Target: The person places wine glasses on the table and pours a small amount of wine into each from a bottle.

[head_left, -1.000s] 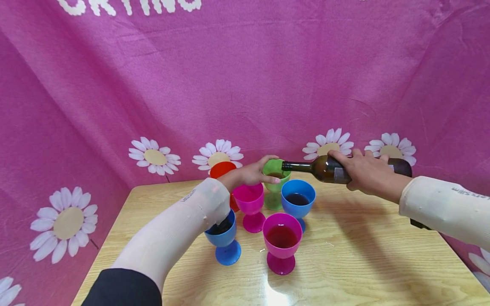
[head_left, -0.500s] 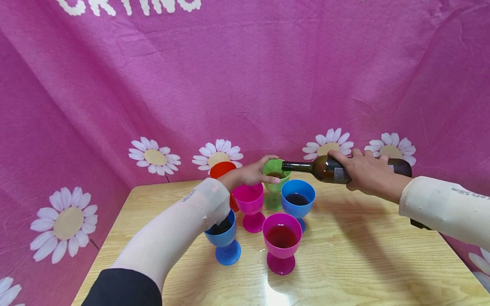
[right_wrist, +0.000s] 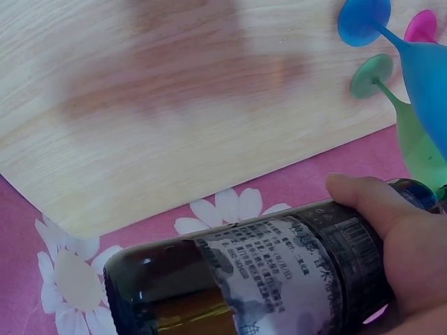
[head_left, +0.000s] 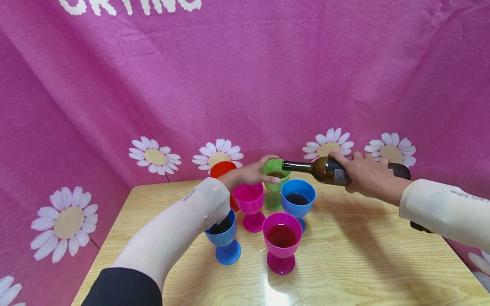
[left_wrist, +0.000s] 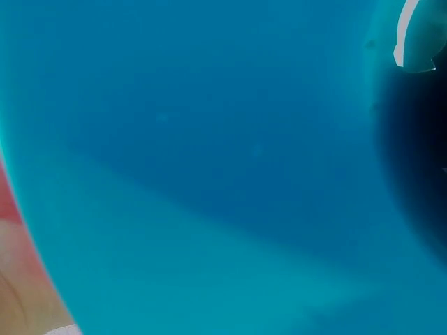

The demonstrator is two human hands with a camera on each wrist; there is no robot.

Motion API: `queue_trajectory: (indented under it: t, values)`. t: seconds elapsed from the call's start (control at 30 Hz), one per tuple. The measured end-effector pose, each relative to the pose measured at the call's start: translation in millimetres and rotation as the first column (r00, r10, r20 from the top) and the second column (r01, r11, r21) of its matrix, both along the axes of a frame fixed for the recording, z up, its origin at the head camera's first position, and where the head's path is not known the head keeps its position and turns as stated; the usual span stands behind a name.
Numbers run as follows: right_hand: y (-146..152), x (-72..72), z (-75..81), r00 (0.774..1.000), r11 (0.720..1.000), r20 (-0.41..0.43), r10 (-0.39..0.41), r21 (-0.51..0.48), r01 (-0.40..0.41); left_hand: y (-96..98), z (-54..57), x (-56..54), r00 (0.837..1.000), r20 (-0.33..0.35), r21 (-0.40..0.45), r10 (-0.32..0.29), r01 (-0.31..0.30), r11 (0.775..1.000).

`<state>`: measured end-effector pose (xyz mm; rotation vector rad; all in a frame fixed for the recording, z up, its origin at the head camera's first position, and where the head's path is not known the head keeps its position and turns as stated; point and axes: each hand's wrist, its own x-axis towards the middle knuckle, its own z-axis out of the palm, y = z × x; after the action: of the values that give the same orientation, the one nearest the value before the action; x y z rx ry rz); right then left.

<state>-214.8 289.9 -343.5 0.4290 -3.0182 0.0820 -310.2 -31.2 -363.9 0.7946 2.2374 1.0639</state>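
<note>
At the back of the group, my left hand [head_left: 253, 172] holds the bowl of a green goblet [head_left: 273, 199], thumb in front and fingers behind. Dark liquid lies inside that goblet. My right hand [head_left: 369, 176] grips a dark glass wine bottle [head_left: 324, 171] round its body, nearly level, its mouth over the goblet's right rim. In the right wrist view the bottle [right_wrist: 174, 272] shows a printed label [right_wrist: 272, 272], with amber liquid near its base. Filling the left wrist view is the inside of a blue goblet [left_wrist: 174, 153], dark liquid at its right.
Standing close by are a blue goblet [head_left: 298, 207] and a pink goblet [head_left: 282, 250], both with liquid, plus another pink goblet [head_left: 249, 205]. A red goblet [head_left: 222, 168] and a blue goblet [head_left: 226, 240] are partly behind my left arm. A pink cloth [head_left: 245, 85] hangs behind the wooden table [head_left: 344, 263].
The bottle's base end and my right hand have dipped very slightly, while the mouth stays over the green goblet. My left hand and the goblets have not moved.
</note>
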Motion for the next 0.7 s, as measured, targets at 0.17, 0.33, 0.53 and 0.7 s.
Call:
queue_trajectory:
  t: [0.17,0.33,0.53,0.7]
  values:
    - [1,1.2,-2.9,1.000,1.000,0.017,0.002,-0.026,-0.002,-0.3,0.9,0.4,1.000,0.005,-0.006,0.005,-0.005,1.000]
    - [3,1.7,-7.4,0.999,0.998,0.029,0.013,-0.055,-0.011,0.0,1.1,0.1,1.000,0.010,0.002,0.000,0.000,1.000]
    - [4,2.5,-15.9,0.999,0.995,0.033,0.011,-0.102,-0.008,-0.1,1.9,0.1,1.000,0.017,-0.006,0.005,-0.005,1.000]
    - [5,3.3,-25.6,0.999,0.988,0.032,0.013,-0.153,-0.008,-0.8,2.0,0.2,1.000,0.010,-0.014,0.006,-0.006,1.000]
